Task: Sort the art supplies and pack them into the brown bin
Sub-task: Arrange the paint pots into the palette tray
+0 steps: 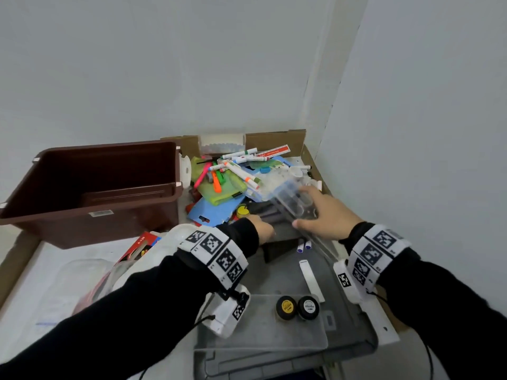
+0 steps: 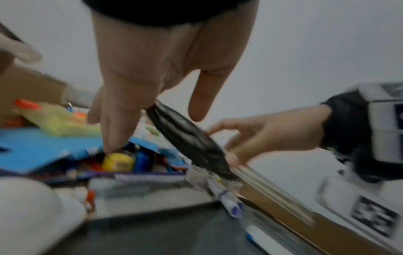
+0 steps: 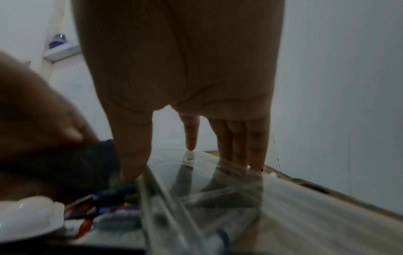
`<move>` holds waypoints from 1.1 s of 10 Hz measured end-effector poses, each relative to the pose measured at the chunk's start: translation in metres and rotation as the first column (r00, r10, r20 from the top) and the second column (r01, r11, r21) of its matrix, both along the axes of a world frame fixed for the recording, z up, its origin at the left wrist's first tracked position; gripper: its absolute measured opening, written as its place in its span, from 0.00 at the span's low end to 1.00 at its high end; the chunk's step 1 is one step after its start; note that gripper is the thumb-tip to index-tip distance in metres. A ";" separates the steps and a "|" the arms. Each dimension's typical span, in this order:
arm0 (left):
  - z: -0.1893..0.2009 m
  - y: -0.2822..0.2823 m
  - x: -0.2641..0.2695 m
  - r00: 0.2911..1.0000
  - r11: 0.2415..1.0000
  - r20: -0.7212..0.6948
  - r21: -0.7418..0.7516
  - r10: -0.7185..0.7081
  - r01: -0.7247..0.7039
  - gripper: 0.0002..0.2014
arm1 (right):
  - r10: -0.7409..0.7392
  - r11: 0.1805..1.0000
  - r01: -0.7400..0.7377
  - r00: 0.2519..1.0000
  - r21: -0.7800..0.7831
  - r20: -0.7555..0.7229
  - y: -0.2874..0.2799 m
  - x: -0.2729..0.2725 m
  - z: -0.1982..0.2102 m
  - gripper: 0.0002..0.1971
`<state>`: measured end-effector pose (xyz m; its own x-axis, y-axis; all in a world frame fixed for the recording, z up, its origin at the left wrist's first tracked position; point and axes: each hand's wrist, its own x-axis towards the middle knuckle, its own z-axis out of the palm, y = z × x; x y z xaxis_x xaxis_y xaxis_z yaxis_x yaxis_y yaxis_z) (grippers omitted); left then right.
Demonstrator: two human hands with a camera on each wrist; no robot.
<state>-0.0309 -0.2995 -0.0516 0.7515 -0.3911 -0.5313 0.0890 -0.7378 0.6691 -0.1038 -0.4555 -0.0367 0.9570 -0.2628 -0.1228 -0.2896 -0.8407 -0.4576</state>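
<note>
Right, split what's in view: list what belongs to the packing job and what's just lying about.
For the job: brown bin; markers; paint pots; clear case in the right hand; dark pouch at the left hand.
Lying about: cardboard tray; grey lid.

We are reading very little here. The red box [image 1: 142,244] near the left sleeve is showing something like "A-130". The two small round jars [image 1: 297,307] on the near grey lid are carrying printed labels, too blurred to read. The wristbands [image 1: 216,253] are showing only square black-and-white code markers.
</note>
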 end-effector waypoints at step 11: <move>0.021 -0.003 0.080 0.534 0.491 0.185 0.703 -0.825 0.515 0.23 | 0.273 0.869 -0.334 0.939 -0.366 -0.207 0.037 0.084 -0.016 0.18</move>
